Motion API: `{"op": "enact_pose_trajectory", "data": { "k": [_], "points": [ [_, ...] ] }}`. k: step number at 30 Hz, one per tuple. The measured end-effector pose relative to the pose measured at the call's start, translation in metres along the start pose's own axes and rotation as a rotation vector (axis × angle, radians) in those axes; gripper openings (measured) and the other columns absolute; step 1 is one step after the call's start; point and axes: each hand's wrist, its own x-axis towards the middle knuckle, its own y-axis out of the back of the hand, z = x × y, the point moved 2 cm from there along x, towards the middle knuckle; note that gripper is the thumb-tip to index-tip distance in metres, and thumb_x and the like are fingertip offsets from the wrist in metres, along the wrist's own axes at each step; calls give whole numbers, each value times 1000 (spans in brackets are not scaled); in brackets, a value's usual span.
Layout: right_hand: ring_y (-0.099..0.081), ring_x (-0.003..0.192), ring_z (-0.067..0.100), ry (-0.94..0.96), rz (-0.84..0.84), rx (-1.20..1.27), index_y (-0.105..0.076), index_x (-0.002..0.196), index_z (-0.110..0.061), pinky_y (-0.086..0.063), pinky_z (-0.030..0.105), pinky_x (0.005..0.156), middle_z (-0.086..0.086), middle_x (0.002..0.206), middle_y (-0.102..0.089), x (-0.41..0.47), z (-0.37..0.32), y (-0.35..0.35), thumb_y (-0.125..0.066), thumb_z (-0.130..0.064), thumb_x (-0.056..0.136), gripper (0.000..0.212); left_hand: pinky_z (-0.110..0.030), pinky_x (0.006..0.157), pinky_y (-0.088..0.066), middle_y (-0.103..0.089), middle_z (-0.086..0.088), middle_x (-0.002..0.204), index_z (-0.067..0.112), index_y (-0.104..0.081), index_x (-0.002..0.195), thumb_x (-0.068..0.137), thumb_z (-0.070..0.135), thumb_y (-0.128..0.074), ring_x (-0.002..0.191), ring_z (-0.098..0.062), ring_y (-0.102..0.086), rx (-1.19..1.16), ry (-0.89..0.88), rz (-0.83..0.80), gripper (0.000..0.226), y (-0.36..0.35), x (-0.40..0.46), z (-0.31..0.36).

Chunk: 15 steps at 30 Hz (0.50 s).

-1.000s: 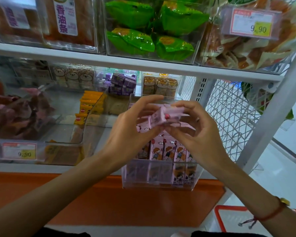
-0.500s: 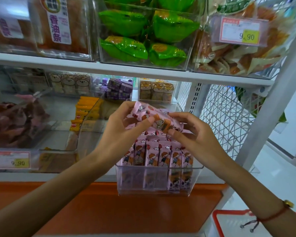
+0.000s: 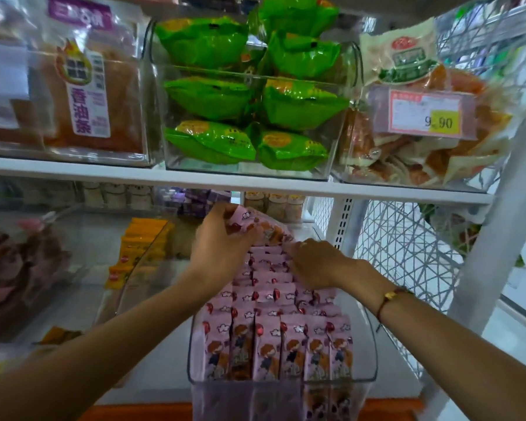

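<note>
Left hand point(image 3: 222, 247) holds a pink pack point(image 3: 264, 226) at the bin's point(image 3: 372, 344) 12 o'clock end; right hand point(image 3: 313, 262) touches the packs point(image 3: 274, 338), grip unclear

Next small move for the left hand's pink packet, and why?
Probably lower the packet into the back of the bin. The left hand pinches it, tilted, just above the rearmost rows, and the right hand rests on them just in front.

Upper shelf point(image 3: 110, 173): white board, three clear bins side by side on it.
Up top: bread bin point(image 3: 148, 129) left, green-packet bin point(image 3: 195, 166) middle, price-tagged bin point(image 3: 413, 181) right.
Lower shelf point(image 3: 161, 364): yellow-packet bin point(image 3: 134, 268) just beside pink-packet bin point(image 3: 373, 354), right at the front.
</note>
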Motion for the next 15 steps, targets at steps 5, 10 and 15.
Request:
{"op": "enact_pose_trajectory", "data": {
  "k": [5,10,15],
  "points": [
    [-58,96,27,72,-85,-20,-54,112,-7,-41,33,78,11,107,-60,-6,6,-2,-34,-20,99,27,-37,84,-52,-62,-5,107,9,-51,114,85,20,-70,99,-22,-62,69,-19,-109,37,-23,34,-5],
    [-59,98,28,134,18,12,-57,120,-12,-47,34,86,13,110,-64,-25,12,-6,-37,-18,95,33,-42,91,-48,-58,-13,121,5,-46,126,88,22,-66,112,-29,-57,347,-168,-309,46,-47,45,-14],
    [-58,106,28,110,4,31,-54,126,-11,-45,36,94,13,118,-63,-22,11,-7,-40,-14,94,34,-35,87,-48,-61,-9,109,8,-54,112,84,22,-71,102,-26,-57,459,-328,-450,35,-68,51,-12]
  ]
}}
